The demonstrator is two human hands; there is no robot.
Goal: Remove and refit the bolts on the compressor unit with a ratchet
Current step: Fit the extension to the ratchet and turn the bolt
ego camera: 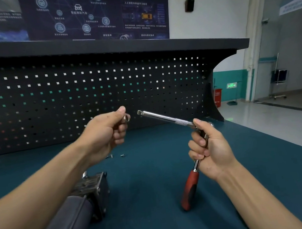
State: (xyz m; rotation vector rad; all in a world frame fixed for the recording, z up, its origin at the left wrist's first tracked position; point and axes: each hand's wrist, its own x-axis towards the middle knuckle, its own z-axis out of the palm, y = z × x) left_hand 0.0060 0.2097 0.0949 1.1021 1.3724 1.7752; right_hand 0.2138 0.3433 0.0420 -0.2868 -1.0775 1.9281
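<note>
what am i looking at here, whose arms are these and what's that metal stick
There is no machine here. A person wears a camera on the head, so you look down along their own arms. The left hand pinches a small socket. The right hand grips a ratchet with a red handle; its long bar points at the socket, not yet joined. On the blue mat lie loose bolts and the grey compressor.

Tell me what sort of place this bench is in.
Probably a vehicle-training workshop: a teal-matted workbench with a perforated tool board, a wall poster of connected-car diagrams, and the compressor unit lying on it. The right hand grips the ratchet, the left hand a socket.
</note>
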